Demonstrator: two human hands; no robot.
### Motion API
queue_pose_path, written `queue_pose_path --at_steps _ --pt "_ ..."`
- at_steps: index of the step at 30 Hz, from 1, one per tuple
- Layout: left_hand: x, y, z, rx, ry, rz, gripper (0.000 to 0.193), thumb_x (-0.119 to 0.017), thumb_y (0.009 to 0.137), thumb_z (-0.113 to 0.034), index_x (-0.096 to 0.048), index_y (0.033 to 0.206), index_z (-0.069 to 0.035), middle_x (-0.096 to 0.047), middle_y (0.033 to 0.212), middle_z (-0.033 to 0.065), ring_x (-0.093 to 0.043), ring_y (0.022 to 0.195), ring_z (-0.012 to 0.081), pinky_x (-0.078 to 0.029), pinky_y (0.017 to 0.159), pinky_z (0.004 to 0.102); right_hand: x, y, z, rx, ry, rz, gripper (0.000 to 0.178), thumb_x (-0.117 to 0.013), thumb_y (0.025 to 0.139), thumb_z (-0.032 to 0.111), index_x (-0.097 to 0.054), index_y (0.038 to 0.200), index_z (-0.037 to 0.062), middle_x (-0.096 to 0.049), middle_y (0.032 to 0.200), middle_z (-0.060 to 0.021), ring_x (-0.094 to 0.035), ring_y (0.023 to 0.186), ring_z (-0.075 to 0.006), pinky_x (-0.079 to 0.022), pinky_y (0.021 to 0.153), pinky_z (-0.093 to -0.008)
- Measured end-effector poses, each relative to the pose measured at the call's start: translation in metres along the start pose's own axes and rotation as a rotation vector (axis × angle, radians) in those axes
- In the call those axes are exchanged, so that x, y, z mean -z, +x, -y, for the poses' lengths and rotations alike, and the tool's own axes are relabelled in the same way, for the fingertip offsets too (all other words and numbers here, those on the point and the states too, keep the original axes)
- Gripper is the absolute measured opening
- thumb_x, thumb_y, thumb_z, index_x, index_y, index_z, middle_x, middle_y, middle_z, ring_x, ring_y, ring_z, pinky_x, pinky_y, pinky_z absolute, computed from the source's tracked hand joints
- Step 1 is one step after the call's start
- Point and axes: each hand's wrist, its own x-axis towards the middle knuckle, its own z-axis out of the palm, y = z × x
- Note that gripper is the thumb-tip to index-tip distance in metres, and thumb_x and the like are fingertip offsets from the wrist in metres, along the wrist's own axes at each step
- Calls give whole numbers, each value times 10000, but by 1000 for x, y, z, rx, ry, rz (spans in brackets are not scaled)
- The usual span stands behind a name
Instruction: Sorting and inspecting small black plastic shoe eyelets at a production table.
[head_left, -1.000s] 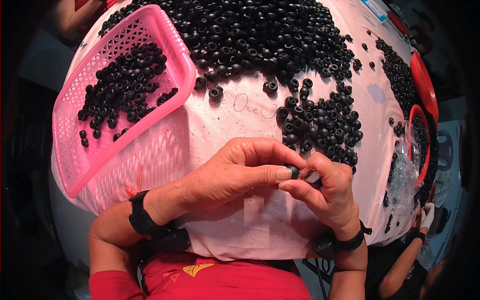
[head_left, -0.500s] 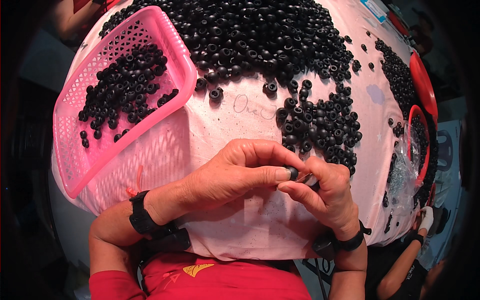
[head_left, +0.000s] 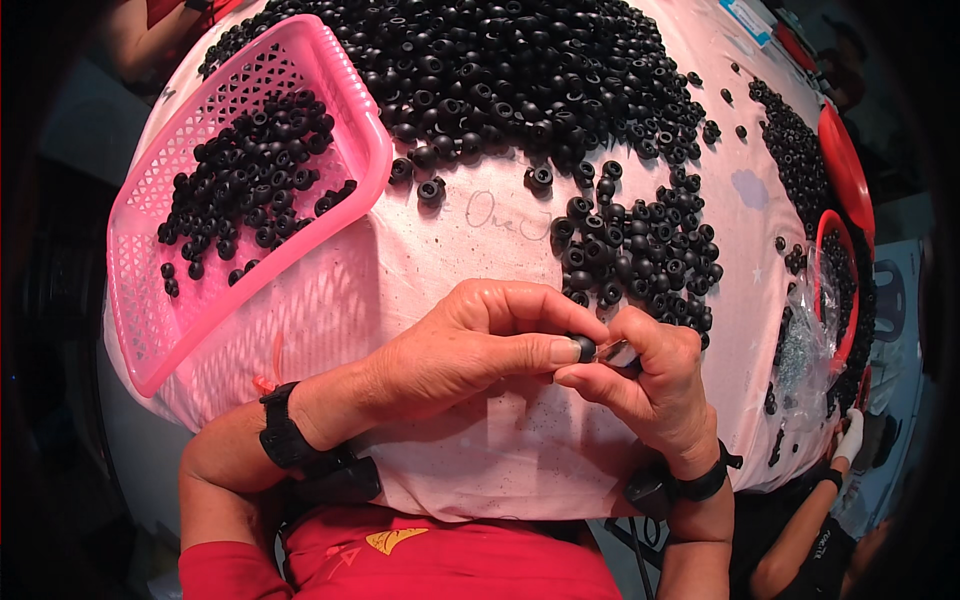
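Note:
Between the thumb and forefinger of my left hand (head_left: 490, 345) is a small round black rubber piece (head_left: 583, 347). My right hand (head_left: 650, 375) pinches a small shiny metal tool (head_left: 617, 354), its tip at the black piece; its exact kind is hard to make out. Both hands meet above the pale cloth near the table's front. Just beyond them lies a loose cluster of similar hollow black pieces (head_left: 645, 250). A pink plastic basket (head_left: 270, 270) on the left holds many more of them.
A large heap of black pieces (head_left: 500, 70) spreads across the far side. To the right are a clear plastic bag (head_left: 805, 340), a red tray (head_left: 845, 165) and more black pieces. A co-worker's gloved hand (head_left: 852, 435) is at the right edge; another person's arm (head_left: 145, 40) shows at far left.
The metal tool has turned slightly in my right hand and shows more of its shiny face. My left hand keeps its hold on the black piece, nearly unmoved.

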Motion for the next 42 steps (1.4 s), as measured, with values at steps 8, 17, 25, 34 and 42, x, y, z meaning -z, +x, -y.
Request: queue_pose_path --at_steps 8,17,25,34,42 --pt "0 0 -1 13 0 -8 264 -610 932 -114 -600 1167 6 -645 1067 67 -618 916 89 -515 797 235 3 2 3 29 -51 18 327 -813 738 307 -602 749 58 -640 636 -62 -650 556 -165 -487 483 -271" --pt "3 1 2 -12 -26 33 276 -618 931 -127 -602 1179 -6 -648 1051 56 -618 891 82 -514 777 228 1 -1 -1 -1 61 1 317 -824 733 278 -601 770 55 -647 653 -53 -652 571 -145 -486 487 -260" --pt "-1 -1 -2 -28 -53 -31 279 -606 940 -144 -602 1181 -4 -656 1041 71 -634 866 98 -534 729 244 1 -1 -1 89 77 -152 301 -853 688 137 -630 864 35 -674 763 -66 -655 610 -122 -494 516 -240" --pt "-2 0 -1 23 -150 -1 268 -587 949 -137 -568 1181 -4 -668 1025 102 -648 844 117 -530 705 236 5 0 -1 204 49 -144 338 -779 695 -12 -666 1010 32 -694 803 -77 -631 590 -101 -465 508 -211" --pt "-2 0 -1 31 -201 3 264 -602 941 -142 -570 1164 -5 -667 987 88 -638 800 98 -522 695 220 4 -2 0 197 63 -145 358 -767 685 -26 -685 1028 34 -692 769 -65 -623 561 -93 -464 494 -214"
